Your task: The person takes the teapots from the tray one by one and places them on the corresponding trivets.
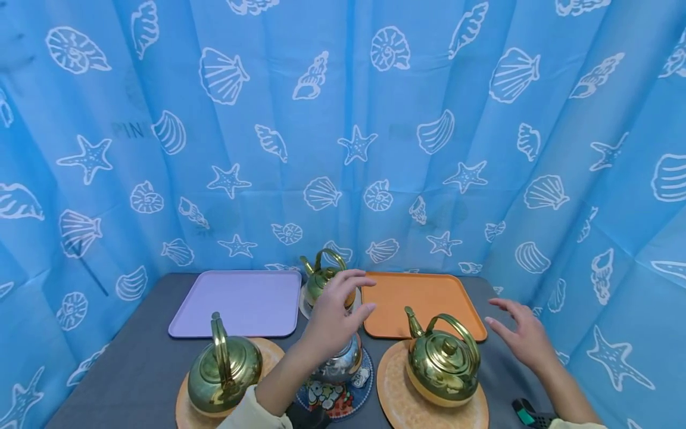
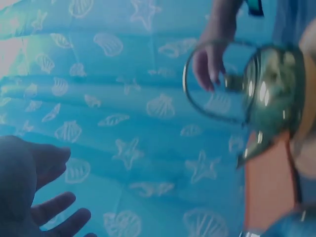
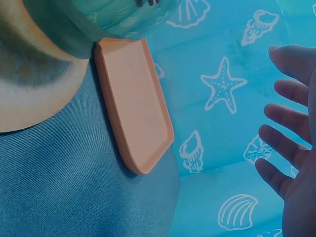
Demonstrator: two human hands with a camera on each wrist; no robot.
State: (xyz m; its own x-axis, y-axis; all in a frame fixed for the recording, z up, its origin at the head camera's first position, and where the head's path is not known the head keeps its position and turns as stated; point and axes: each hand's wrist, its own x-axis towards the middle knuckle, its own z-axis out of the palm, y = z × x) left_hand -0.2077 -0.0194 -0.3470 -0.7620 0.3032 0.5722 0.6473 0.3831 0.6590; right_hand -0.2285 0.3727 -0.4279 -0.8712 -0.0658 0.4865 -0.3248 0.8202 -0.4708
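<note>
In the head view my left hand [image 1: 333, 316] is raised above a silver kettle [image 1: 343, 364], fingers parted and nothing in them. It partly covers that kettle and a small gold kettle [image 1: 317, 285] at the back. My right hand [image 1: 522, 336] hovers, empty, to the right of another gold kettle [image 1: 442, 369], apart from its raised handle; its fingers look loosely spread in the right wrist view. A third gold kettle [image 1: 243, 363] stands left of my left forearm. The left wrist view, blurred, shows the right-hand gold kettle [image 2: 276, 86] beyond my fingers.
A purple tray [image 1: 241, 304] lies at the back left and an orange tray [image 1: 423, 301] at the back right. Round tan boards [image 1: 393, 381] sit under the two front gold kettles, a patterned round mat [image 1: 361, 390] under the silver one. A blue shell-print curtain [image 1: 343, 149] surrounds the grey table.
</note>
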